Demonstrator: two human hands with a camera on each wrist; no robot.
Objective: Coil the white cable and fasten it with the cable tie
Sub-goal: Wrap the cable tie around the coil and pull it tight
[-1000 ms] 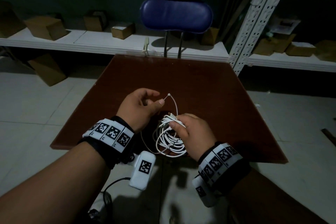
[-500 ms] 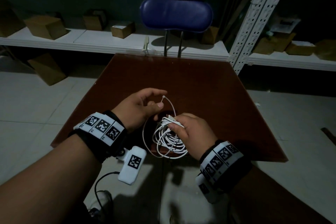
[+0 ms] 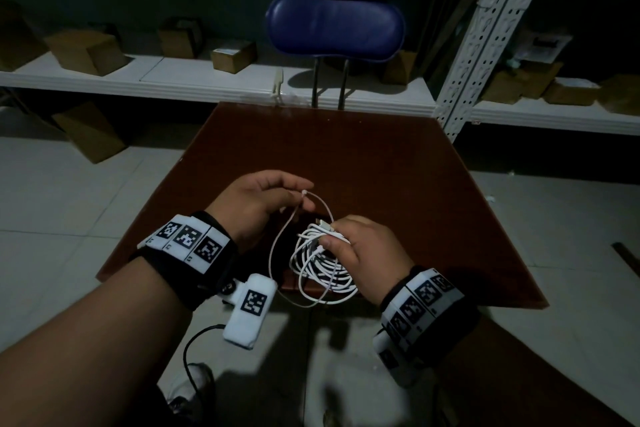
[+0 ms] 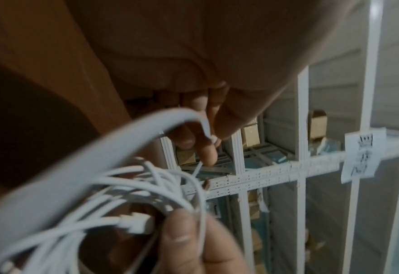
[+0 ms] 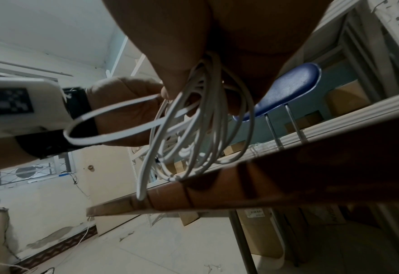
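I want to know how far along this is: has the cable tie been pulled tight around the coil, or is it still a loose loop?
Loose. The cable tie forms a wide open loop beside the white cable; the left hand pinches its end.

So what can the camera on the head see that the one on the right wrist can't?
Only the head view shows the backs of both hands, the left hand pinching the cable tie at its head and the right hand gripping the coiled white cable, plus the whole table top. Only the right wrist view shows the table's underside edge, a door and a barred window. Both show the coil, the tie's loop and the blue chair.
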